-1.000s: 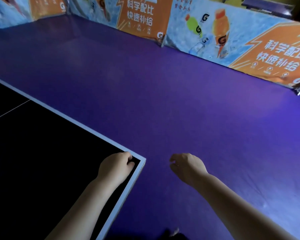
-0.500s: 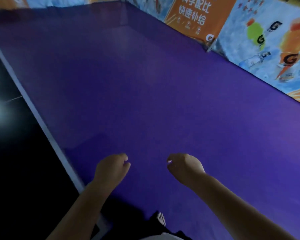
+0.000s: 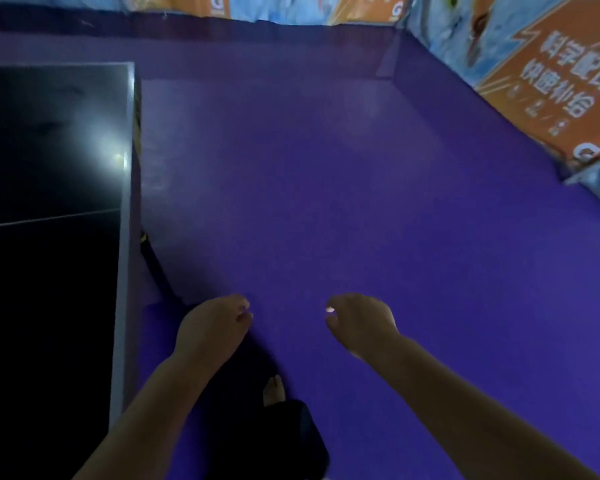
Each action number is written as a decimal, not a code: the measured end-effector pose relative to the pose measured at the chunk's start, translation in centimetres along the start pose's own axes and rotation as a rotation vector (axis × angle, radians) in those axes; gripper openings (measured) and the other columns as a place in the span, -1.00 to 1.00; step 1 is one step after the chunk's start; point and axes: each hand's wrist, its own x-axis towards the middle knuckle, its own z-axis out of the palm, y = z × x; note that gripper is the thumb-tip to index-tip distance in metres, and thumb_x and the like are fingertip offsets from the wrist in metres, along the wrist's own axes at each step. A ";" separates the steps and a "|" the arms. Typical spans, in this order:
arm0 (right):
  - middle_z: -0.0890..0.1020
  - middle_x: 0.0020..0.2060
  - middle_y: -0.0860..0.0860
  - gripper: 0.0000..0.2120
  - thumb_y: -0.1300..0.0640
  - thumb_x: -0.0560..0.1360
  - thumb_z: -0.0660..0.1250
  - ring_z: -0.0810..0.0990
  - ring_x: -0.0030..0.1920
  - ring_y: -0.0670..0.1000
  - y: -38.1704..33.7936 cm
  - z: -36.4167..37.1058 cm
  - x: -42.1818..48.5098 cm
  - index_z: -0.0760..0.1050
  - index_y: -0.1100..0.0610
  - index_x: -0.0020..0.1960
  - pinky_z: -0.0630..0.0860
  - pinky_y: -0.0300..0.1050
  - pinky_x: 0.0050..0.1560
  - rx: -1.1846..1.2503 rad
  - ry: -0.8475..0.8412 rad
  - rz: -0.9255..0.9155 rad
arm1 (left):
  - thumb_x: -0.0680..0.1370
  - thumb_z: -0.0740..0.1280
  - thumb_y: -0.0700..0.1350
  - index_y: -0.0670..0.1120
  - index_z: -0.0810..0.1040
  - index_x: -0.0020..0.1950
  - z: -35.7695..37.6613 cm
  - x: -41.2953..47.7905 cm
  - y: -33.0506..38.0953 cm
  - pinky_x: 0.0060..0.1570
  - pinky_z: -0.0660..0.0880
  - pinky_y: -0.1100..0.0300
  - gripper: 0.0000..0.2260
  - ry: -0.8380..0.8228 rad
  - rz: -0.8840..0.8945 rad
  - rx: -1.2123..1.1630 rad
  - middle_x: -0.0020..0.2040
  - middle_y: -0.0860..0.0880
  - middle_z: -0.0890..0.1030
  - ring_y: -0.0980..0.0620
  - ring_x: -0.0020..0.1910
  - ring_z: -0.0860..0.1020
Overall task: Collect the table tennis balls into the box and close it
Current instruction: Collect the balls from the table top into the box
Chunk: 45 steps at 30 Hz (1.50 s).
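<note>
Hands (image 3: 212, 329) (image 3: 362, 323), two, loosely curled.

free: purple floor (image 3: 326, 174) ahead | left: table (image 3: 125, 237) edge blocks | far, right: barrier boards (image 3: 548, 81) wall it in

A purple floor (image 3: 326, 185) fills most of the view, with a black surface (image 3: 49, 289) edged in pale grey and crossed by a thin white line at the left, a light glare (image 3: 113, 157) on it, and orange-and-blue printed barriers (image 3: 551, 74) along the far and right sides.
</note>
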 end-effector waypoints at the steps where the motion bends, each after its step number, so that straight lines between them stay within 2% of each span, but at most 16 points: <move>1: 0.60 0.11 0.03 -0.74 0.06 0.58 0.10 0.57 0.09 0.13 0.3 -1.3 2.5 0.48 0.03 0.19 0.46 -0.11 -0.07 -0.015 0.016 -0.013 | 0.54 0.25 -0.07 -0.09 0.58 0.01 -0.8 2.4 0.1 -0.12 0.53 0.10 -0.83 0.012 0.009 0.018 -0.05 -0.05 0.67 -0.09 -0.06 0.60; 7: 0.61 0.07 0.04 -0.74 0.04 0.59 0.09 0.58 0.08 0.12 1.5 -8.2 15.4 0.48 0.04 0.17 0.48 -0.10 -0.07 -0.089 0.069 -0.078 | 0.56 0.23 0.00 -0.05 0.55 0.11 -5.3 15.5 1.6 -0.12 0.43 0.16 -0.78 0.045 0.018 0.080 0.04 0.00 0.64 -0.04 0.04 0.57; 10: 0.61 0.10 0.04 -0.73 0.04 0.58 0.09 0.58 0.10 0.13 2.4 -10.1 21.0 0.49 0.04 0.17 0.48 -0.10 -0.04 -0.077 0.062 -0.078 | 0.56 0.20 0.01 -0.04 0.54 0.08 -5.9 21.1 2.6 -0.23 0.37 0.18 -0.79 0.040 0.002 0.115 0.01 0.02 0.63 -0.01 0.00 0.57; 15: 0.61 0.09 0.03 -0.74 0.05 0.57 0.10 0.57 0.09 0.13 3.7 -12.8 31.7 0.50 0.05 0.14 0.47 -0.09 -0.05 -0.082 0.062 -0.135 | 0.56 0.18 0.01 -0.06 0.50 -0.01 -5.9 31.1 4.0 -0.27 0.29 0.17 -0.82 0.034 -0.040 0.157 -0.05 0.00 0.62 -0.02 -0.06 0.56; 18: 0.61 0.04 0.02 -0.75 0.06 0.56 0.10 0.58 0.03 0.12 4.9 -15.1 39.3 0.50 0.06 0.11 0.44 -0.11 -0.12 -0.079 0.076 -0.189 | 0.56 0.18 0.01 -0.08 0.48 -0.02 -6.4 37.7 4.8 -0.26 0.31 0.15 -0.81 0.038 -0.101 0.190 -0.03 -0.02 0.61 -0.07 -0.02 0.56; 21: 0.62 0.01 0.03 -0.76 0.07 0.55 0.09 0.59 0.00 0.11 6.2 -18.4 47.1 0.51 0.07 0.07 0.40 -0.13 -0.18 -0.127 0.085 -0.254 | 0.56 0.18 0.02 -0.07 0.50 0.03 -7.6 44.4 5.6 -0.16 0.43 0.12 -0.79 0.051 -0.178 0.191 0.01 -0.02 0.62 -0.08 0.03 0.55; 24: 0.62 0.06 0.04 -0.74 0.05 0.54 0.11 0.58 0.06 0.12 7.0 -22.3 54.3 0.51 0.06 0.11 0.48 -0.09 -0.05 -0.139 0.067 -0.312 | 0.56 0.18 0.04 -0.06 0.49 0.02 -9.2 50.3 6.2 -0.16 0.43 0.12 -0.79 0.069 -0.256 0.184 0.01 -0.02 0.62 -0.09 0.02 0.55; 27: 0.61 0.07 0.05 -0.73 0.03 0.53 0.12 0.58 0.08 0.13 6.6 -25.6 61.2 0.51 0.05 0.12 0.49 -0.07 -0.01 -0.140 0.070 -0.370 | 0.57 0.18 0.04 -0.08 0.46 -0.04 -10.8 55.6 5.7 -0.27 0.30 0.15 -0.80 0.095 -0.336 0.176 -0.03 -0.03 0.61 -0.10 -0.01 0.54; 31: 0.61 0.07 0.05 -0.73 0.01 0.54 0.12 0.58 0.07 0.14 4.0 -28.3 70.1 0.51 0.05 0.13 0.48 -0.08 -0.02 -0.180 0.083 -0.458 | 0.56 0.18 0.02 -0.07 0.40 -0.12 -12.7 61.2 3.0 -0.29 0.26 0.14 -0.82 0.124 -0.430 0.165 -0.08 -0.06 0.59 -0.13 -0.04 0.53; 34: 0.61 0.09 0.04 -0.73 -0.01 0.54 0.12 0.57 0.08 0.13 1.0 -29.9 76.5 0.50 0.04 0.12 0.48 -0.09 -0.02 -0.174 0.081 -0.490 | 0.56 0.18 0.02 -0.09 0.45 -0.06 -14.5 66.1 -0.2 -0.22 0.37 0.09 -0.82 0.155 -0.464 0.155 -0.04 -0.06 0.61 -0.13 0.00 0.54; 38: 0.61 0.08 0.04 -0.74 0.00 0.53 0.14 0.57 0.09 0.12 -3.5 -32.6 85.4 0.51 0.04 0.11 0.48 -0.09 0.00 -0.176 0.109 -0.458 | 0.56 0.20 0.03 -0.07 0.49 0.00 -17.9 74.8 -5.2 -0.17 0.41 0.09 -0.80 0.240 -0.463 0.130 -0.01 -0.05 0.62 -0.13 0.03 0.55; 42: 0.61 0.08 0.01 -0.73 0.00 0.54 0.12 0.56 0.10 0.08 -8.3 -36.1 93.6 0.51 0.02 0.13 0.46 -0.14 -0.03 -0.196 0.107 -0.406 | 0.54 0.22 0.04 -0.07 0.48 -0.07 -22.8 83.9 -10.7 -0.16 0.46 0.05 -0.81 0.310 -0.416 0.111 -0.06 -0.06 0.63 -0.15 0.00 0.57; 44: 0.61 0.09 0.00 -0.74 -0.01 0.54 0.13 0.56 0.10 0.07 -10.9 -38.0 97.6 0.50 0.02 0.13 0.45 -0.15 -0.03 -0.206 0.107 -0.397 | 0.49 0.30 0.02 -0.08 0.49 -0.15 -25.8 88.0 -13.1 -0.22 0.50 0.04 -0.83 0.338 -0.389 0.137 -0.14 -0.09 0.64 -0.16 -0.08 0.60; 45: 0.61 0.09 0.00 -0.74 -0.01 0.54 0.13 0.56 0.10 0.07 -12.1 -38.9 99.5 0.50 0.01 0.12 0.45 -0.14 -0.03 -0.213 0.110 -0.399 | 0.42 0.38 0.00 -0.08 0.50 -0.22 -27.4 89.9 -14.1 -0.31 0.51 0.07 -0.84 0.338 -0.376 0.175 -0.21 -0.11 0.64 -0.16 -0.18 0.62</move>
